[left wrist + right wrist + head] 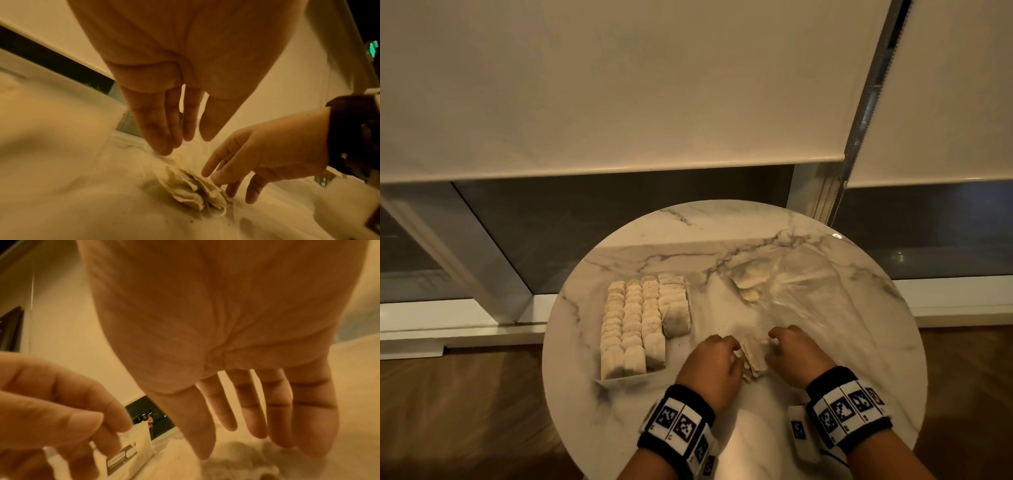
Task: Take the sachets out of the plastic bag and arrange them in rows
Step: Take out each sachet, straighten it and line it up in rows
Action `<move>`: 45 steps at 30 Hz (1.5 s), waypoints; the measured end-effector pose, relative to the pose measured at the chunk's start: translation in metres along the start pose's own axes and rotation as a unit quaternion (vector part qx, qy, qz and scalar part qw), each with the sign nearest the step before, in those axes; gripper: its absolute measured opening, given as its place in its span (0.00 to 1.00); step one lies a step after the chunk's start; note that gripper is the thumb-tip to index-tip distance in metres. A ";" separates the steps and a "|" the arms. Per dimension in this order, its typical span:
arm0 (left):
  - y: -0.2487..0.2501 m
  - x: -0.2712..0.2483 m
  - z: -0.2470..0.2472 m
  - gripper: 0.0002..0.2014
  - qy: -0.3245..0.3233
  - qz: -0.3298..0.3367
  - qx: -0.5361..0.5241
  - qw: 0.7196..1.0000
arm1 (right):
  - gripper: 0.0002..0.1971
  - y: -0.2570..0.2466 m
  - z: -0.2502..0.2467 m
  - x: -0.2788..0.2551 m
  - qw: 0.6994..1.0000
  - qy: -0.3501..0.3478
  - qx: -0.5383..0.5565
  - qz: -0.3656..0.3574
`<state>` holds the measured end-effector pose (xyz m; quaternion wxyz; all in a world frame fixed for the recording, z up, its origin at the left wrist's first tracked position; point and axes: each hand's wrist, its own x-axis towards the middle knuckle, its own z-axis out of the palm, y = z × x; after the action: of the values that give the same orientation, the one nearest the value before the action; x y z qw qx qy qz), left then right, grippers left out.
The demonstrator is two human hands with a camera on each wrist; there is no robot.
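Note:
Several pale sachets (pixel 643 325) lie in neat rows on the left of the round marble table (pixel 722 233). The clear plastic bag (pixel 801 284) is spread out at the right, with a few sachets (pixel 751 279) still inside its far part. A small loose stack of sachets (pixel 755 358) (pixel 195 193) sits between my hands near the bag's mouth. My left hand (pixel 734 346) (pixel 180 142) points its straight fingers down at the stack's left side. My right hand (pixel 774 337) (pixel 236 434) touches the right side with extended fingers. Neither hand grips anything.
A white printed sheet (pixel 619 382) (pixel 131 449) lies under the rows. The table's rim is close on every side, with wooden floor (pixel 465 411) below. Roller blinds (pixel 619 85) and a dark window stand behind the table.

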<state>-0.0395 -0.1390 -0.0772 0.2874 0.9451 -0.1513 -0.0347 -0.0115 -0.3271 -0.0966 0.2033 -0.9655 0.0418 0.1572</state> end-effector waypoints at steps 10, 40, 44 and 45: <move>0.014 0.027 0.027 0.14 -0.102 -0.085 0.098 0.986 | 0.12 0.010 0.005 -0.004 0.997 0.038 0.065 -0.001; -0.002 0.009 -0.019 0.06 0.035 -0.048 -0.279 0.959 | 0.34 -0.023 -0.027 -0.018 0.922 -0.008 0.309 -0.235; -0.011 0.003 -0.032 0.03 0.044 -0.062 -0.305 0.949 | 0.19 -0.046 -0.034 -0.017 0.921 -0.046 0.268 -0.277; -0.012 0.002 -0.034 0.04 0.050 -0.066 -0.308 0.948 | 0.15 -0.050 -0.035 -0.016 0.922 -0.041 0.268 -0.278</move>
<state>-0.0287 -0.1115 -0.0554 0.5691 0.8187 -0.0564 -0.0516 -0.0097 -0.2955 -0.0423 0.4913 -0.8405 -0.1963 0.1170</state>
